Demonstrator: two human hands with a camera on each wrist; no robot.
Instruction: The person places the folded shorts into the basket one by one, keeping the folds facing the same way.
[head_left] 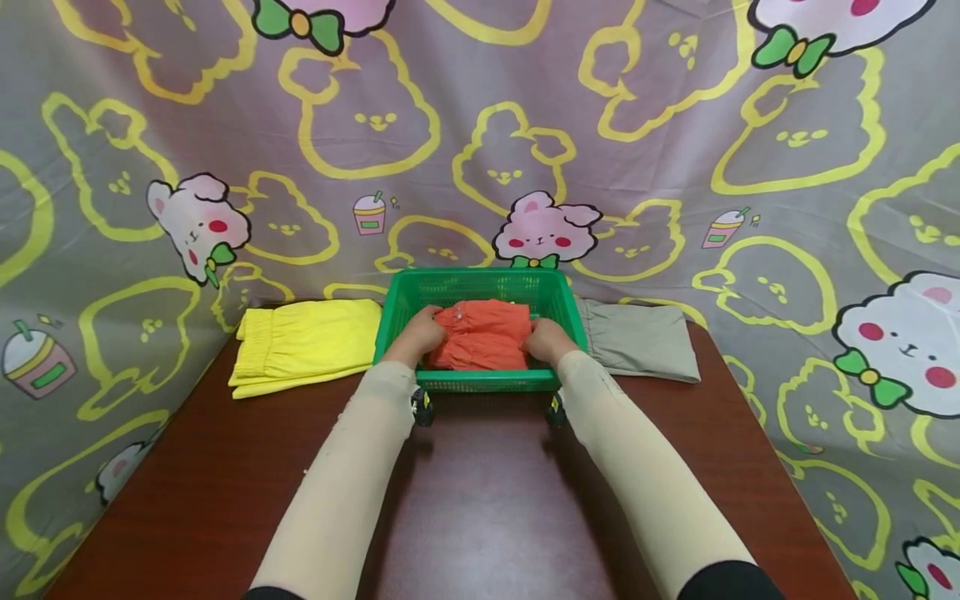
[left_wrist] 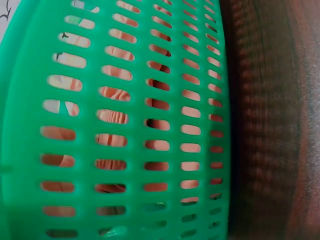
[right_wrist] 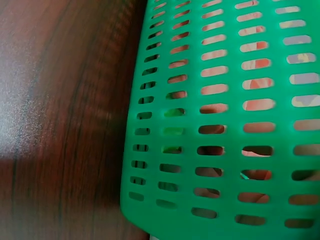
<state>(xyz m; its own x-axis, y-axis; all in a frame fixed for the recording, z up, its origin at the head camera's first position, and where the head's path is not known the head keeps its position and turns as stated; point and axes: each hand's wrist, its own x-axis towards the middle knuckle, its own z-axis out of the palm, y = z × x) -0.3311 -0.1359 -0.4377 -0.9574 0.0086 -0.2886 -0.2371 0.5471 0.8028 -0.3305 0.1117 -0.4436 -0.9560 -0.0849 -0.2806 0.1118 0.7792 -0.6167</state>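
Left hand (head_left: 422, 335) and right hand (head_left: 548, 340) pinched the orange garment (head_left: 489, 335) between them; likely light, floppy, it suited side holds.

Cartoon-print cloth backdrop (head_left: 667, 158), brown table (head_left: 483, 508)

The wall of a green basket (left_wrist: 24, 150) fills most of the left wrist view. It has rows of long holes with round ends. Wrinkly orange-pink cloth (left_wrist: 114, 117) peeks through some holes. Brown wood (left_wrist: 275, 150) runs down the right side. A pale bit (left_wrist: 6, 11) shows at top left.
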